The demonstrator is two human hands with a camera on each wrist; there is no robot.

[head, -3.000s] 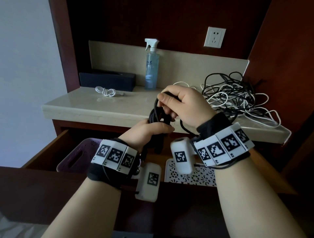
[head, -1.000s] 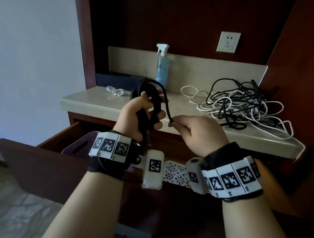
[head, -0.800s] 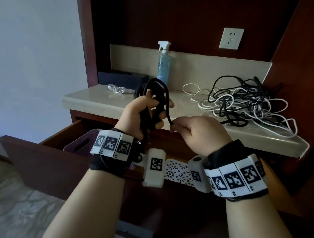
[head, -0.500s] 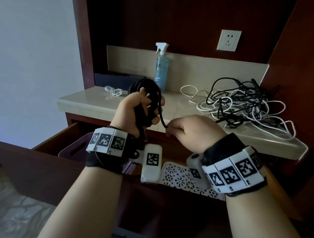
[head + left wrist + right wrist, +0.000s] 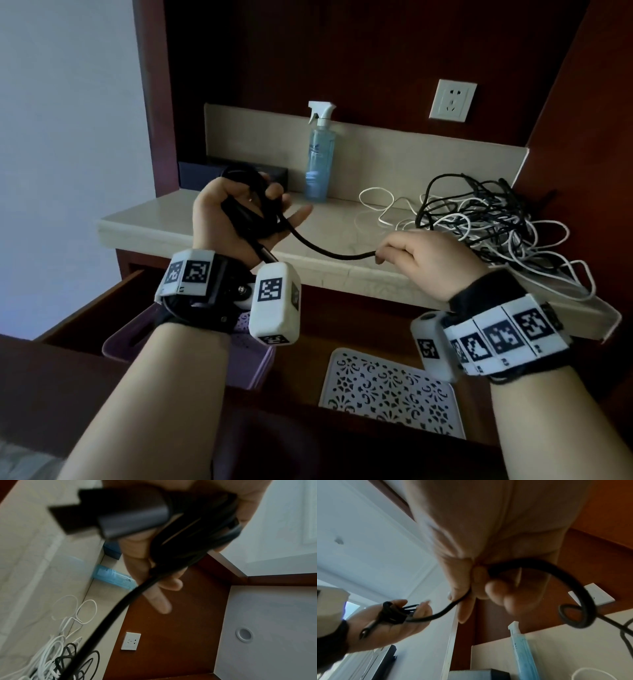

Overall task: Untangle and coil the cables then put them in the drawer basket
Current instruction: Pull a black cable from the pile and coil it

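Left hand [image 5: 236, 219] fingers [image 5: 301, 215] curl around one coiled black cable [image 5: 253, 209]; right hand [image 5: 428, 263] fingers [image 5: 394, 247] pinch its free length. One tangled cable pile [image 5: 489, 216] lies beyond the right fingers on the bench [image 5: 157, 219]; two baskets [image 5: 390, 390] sit below.

No legible words, brand names or numbers. The spray bottle [image 5: 320, 157], far on the worktop [image 5: 342, 233], bears a dark blue label mark too small to read. The white wrist blocks [image 5: 274, 305] carry black-and-white square coded markers, not readable text.
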